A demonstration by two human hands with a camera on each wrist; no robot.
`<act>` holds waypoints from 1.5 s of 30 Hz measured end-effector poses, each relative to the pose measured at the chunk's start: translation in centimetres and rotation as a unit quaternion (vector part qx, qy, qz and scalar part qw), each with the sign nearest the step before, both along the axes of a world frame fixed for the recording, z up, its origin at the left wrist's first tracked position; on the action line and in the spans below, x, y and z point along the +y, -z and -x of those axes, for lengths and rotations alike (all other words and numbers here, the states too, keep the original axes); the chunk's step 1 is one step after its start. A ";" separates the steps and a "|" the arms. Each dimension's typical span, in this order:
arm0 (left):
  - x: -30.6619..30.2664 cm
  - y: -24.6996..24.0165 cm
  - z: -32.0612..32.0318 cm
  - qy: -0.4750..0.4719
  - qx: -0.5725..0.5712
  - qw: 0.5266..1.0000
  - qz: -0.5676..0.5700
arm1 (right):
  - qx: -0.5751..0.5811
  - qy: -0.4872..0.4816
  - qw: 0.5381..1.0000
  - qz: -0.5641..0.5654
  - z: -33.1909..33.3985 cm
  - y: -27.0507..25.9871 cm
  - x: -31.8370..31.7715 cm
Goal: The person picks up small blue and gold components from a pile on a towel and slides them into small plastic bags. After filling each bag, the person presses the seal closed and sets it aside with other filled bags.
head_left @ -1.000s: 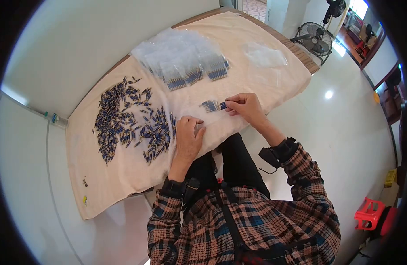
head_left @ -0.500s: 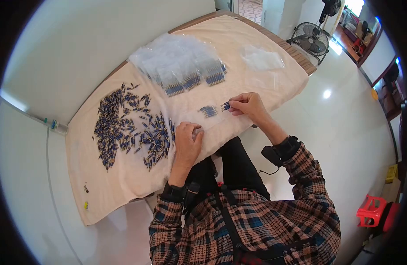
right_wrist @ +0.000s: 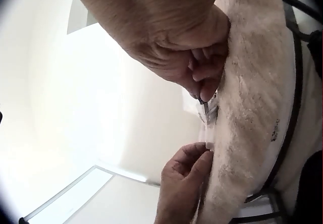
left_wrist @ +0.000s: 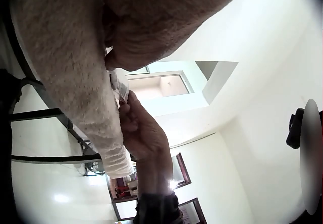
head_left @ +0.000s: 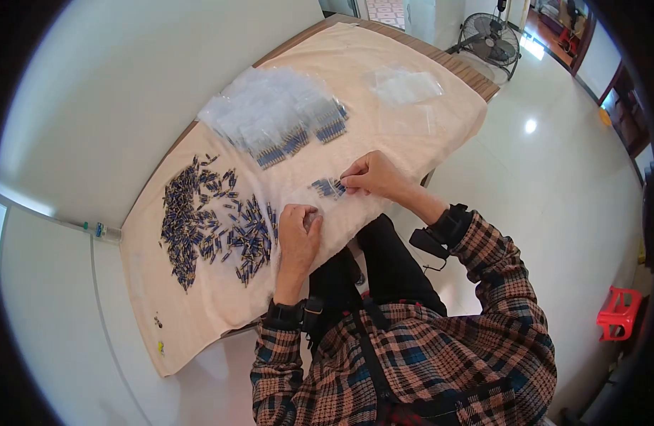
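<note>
In the head view, a small clear plastic bag (head_left: 317, 193) lies near the table's front edge, with a short row of blue-and-gold connectors (head_left: 327, 187) on it. My right hand (head_left: 371, 175) pinches a connector at the right end of this row. A dark tip of that connector (right_wrist: 203, 102) shows under the fingertips in the right wrist view; the fingers hide the rest. My left hand (head_left: 297, 238) rests on the cloth at the bag's near left side, its thumb and forefinger pinching the whitish edge of the bag (right_wrist: 209, 145) in the right wrist view.
A large heap of loose connectors (head_left: 181, 227) covers the left part of the cream cloth (head_left: 213, 312). Filled clear bags (head_left: 263, 106) are piled at the back, and flat bags (head_left: 408, 86) lie at the back right. A red stool (head_left: 618, 312) stands on the floor.
My right hand moved a little away from the row with connectors between its fingers, then came back over the row's right end. The left hand has stayed in place; the head view has shifted slightly.
</note>
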State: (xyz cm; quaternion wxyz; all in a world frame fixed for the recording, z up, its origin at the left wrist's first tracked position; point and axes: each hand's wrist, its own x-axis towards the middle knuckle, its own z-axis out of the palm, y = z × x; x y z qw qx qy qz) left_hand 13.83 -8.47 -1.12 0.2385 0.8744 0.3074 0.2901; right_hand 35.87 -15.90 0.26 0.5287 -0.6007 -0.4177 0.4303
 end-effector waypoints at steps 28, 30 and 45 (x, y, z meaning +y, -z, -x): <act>0.1 0.4 0.7 0.008 -0.050 0.999 -0.005 | -0.195 0.007 0.979 -0.059 1.6 1.2 -0.5; 0.1 0.4 0.7 0.010 -0.054 0.999 -0.001 | -0.187 0.014 0.981 -0.051 1.7 1.1 -0.4; -0.1 0.4 1.1 0.001 -0.156 0.985 0.069 | -0.264 -0.030 0.963 -0.042 1.6 0.4 -0.3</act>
